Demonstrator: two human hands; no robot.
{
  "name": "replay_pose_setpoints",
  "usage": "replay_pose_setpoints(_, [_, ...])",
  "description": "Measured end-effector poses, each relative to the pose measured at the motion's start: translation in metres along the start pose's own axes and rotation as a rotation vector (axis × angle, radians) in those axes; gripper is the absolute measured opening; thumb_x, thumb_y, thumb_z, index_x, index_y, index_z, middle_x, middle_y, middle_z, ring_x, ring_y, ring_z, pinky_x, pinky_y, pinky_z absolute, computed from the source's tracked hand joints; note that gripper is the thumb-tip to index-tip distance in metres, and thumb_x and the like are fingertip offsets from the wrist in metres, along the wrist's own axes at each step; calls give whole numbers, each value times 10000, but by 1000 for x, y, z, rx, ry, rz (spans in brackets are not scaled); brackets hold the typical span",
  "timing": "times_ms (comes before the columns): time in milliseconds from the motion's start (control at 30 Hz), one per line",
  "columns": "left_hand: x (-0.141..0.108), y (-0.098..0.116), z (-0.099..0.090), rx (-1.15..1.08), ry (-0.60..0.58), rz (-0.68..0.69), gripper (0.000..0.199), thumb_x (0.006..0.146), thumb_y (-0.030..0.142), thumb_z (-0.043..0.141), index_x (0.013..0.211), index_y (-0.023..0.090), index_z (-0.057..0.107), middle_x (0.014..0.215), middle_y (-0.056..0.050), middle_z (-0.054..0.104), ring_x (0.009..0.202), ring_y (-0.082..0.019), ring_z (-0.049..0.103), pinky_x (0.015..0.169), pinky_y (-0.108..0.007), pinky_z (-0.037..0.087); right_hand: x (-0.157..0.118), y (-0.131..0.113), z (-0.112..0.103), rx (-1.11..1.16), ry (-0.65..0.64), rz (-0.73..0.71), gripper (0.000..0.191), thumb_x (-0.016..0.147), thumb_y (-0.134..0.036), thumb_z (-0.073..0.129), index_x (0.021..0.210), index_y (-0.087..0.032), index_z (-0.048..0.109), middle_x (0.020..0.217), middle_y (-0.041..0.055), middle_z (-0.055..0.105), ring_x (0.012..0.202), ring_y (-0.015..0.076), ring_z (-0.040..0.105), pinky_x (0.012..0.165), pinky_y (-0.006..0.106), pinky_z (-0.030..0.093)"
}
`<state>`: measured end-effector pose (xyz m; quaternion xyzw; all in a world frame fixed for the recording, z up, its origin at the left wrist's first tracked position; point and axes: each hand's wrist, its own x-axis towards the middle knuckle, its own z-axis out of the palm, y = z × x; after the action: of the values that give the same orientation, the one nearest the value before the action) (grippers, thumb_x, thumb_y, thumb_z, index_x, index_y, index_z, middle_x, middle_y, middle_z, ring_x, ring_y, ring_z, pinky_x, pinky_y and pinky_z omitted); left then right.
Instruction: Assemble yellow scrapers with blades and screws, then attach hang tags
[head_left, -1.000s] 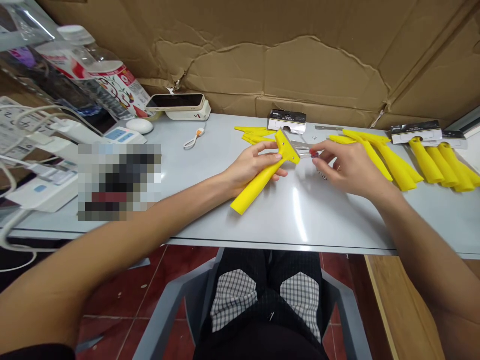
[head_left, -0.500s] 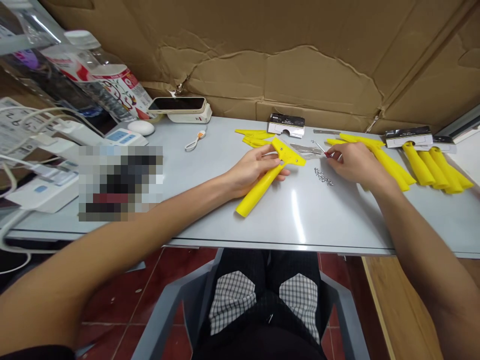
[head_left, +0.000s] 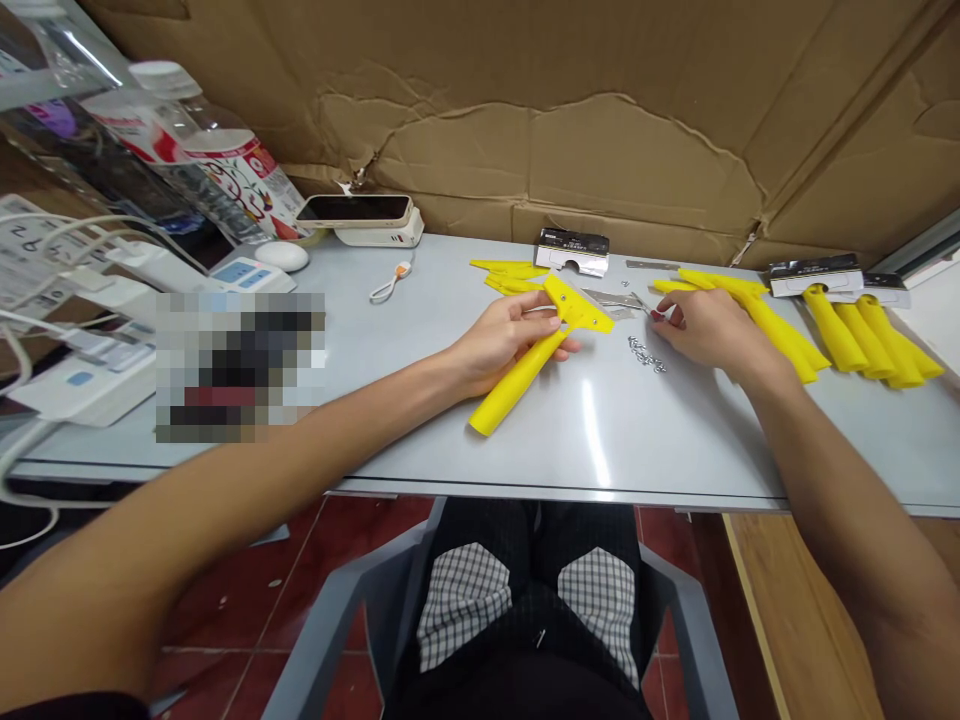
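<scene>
My left hand (head_left: pixel 517 345) is closed around a yellow scraper (head_left: pixel 517 385) with a T-shaped head, near its neck. Two screws show in the head, which points away to the right. In my right hand (head_left: pixel 705 325), a thin screwdriver (head_left: pixel 642 303) with a red end is pinched, its metal shaft pointing left toward the table. Below its tip lies a small pile of screws (head_left: pixel 645 354). Flat metal blades (head_left: pixel 616 303) lie between the scraper and my right hand. A single small piece of metal (head_left: pixel 625 283) rests just beyond the shaft.
More yellow scrapers (head_left: pixel 787 335) lie to the right, and several yellow handles (head_left: pixel 874 340) at the far right by black-and-white boxes (head_left: pixel 816 275). Another box (head_left: pixel 572 252) stands at the back. A phone (head_left: pixel 354 209), bottles (head_left: pixel 240 175) and power strips (head_left: pixel 90 380) occupy the left.
The screwdriver's tip has drawn back slightly toward me and to the right, away from the single small piece of metal. The left hand and scraper have hardly moved.
</scene>
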<state>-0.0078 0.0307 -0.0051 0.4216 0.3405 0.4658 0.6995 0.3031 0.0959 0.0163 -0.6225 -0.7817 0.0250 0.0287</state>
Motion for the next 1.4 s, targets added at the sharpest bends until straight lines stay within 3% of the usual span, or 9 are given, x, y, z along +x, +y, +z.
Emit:
replay_pose_setpoints(267, [0,-2,0,-18,39,18,329,858,106,902,1141,166,743,1154,-97,805,884,-207,844,811,-332,678,-1,-3,-2,12,-16,6,417,1043,-424,657,1404,-249,771,1163,123,860,1124,394,762,874,538,573])
replay_pose_setpoints(433, [-2,-4,-2,3,86,76,543,747,82,979,1233,212,777,1428,-97,704,907,-141,774,923,-360,644,-3,-7,-5,-1,-24,13,399,1040,-462,651,1360,-259,777,1143,115,867,1120,397,767,853,520,559])
replay_pose_setpoints(567, [-7,0,1,-26,89,87,756,719,57,1002,1395,301,767,1485,-83,689,1025,-171,768,1017,-373,613,-4,-8,-6,-22,-30,-2,423,1033,-471,647,1370,-248,771,1156,100,875,1116,397,769,849,519,550])
replay_pose_setpoints(767, [-10,6,8,-134,85,-3,844,732,23,983,1517,171,711,1214,-105,822,845,-137,716,907,-321,601,-4,-9,-6,-35,-36,5,419,1026,-480,642,1351,-250,776,1161,90,876,1103,382,771,803,501,528])
replay_pose_setpoints(933, [-10,9,16,-102,180,-24,800,861,34,912,1608,120,636,1047,-54,773,790,-125,715,815,-287,605,-4,-10,-5,-60,-26,-13,390,1023,-464,635,1318,-256,783,1146,93,866,1110,372,762,838,496,515])
replay_pose_setpoints(1067, [-9,6,16,12,289,6,823,877,80,931,1628,201,618,1212,-71,729,767,-120,707,756,-300,619,-5,-11,-4,-67,-17,-16,409,1027,-484,613,1324,-262,785,1172,102,861,1105,373,749,827,490,500])
replay_pose_setpoints(1167, [-9,4,12,76,350,32,974,816,111,996,1675,281,569,1342,-96,708,724,-106,666,709,-315,599,-6,-12,-4,-77,-16,-17,410,1031,-476,597,1325,-260,783,1195,112,859,1104,369,744,823,481,495])
replay_pose_setpoints(1300, [-10,2,4,155,318,87,1200,750,169,1062,1753,383,438,1208,-42,725,728,-124,656,707,-325,574,-7,-13,-2,-90,8,-47,390,1040,-484,593,1295,-255,778,1163,118,859,1085,367,746,822,474,491])
replay_pose_setpoints(1400, [-11,0,1,196,311,102,1238,721,178,1077,1746,408,423,1129,-14,715,760,-142,659,731,-333,563,-7,-14,-1,-83,5,-54,369,1036,-491,607,1266,-260,781,1141,116,856,1063,364,747,832,481,496])
